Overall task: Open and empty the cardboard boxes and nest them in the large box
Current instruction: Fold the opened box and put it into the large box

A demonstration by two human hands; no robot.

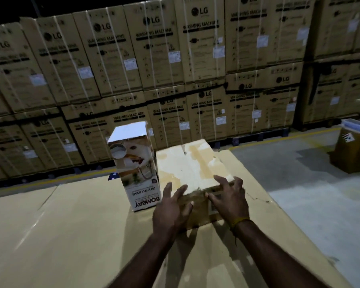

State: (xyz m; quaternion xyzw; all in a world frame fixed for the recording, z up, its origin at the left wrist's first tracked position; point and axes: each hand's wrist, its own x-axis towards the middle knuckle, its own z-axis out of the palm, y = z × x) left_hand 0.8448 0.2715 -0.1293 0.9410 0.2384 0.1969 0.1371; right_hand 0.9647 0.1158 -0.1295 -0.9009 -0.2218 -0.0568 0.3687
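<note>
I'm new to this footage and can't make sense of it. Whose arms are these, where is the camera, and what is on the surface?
There is no machine here: a person wears one camera on the head, looking forward and down at their own arms. The left hand and right hand rest their fingers on the near top edge of a closed brown box; neither clearly grips it. Left of it stands a tall printed carton, upside down. Both sit on a flat cardboard surface. Behind are stacked washing machine cartons.
</note>
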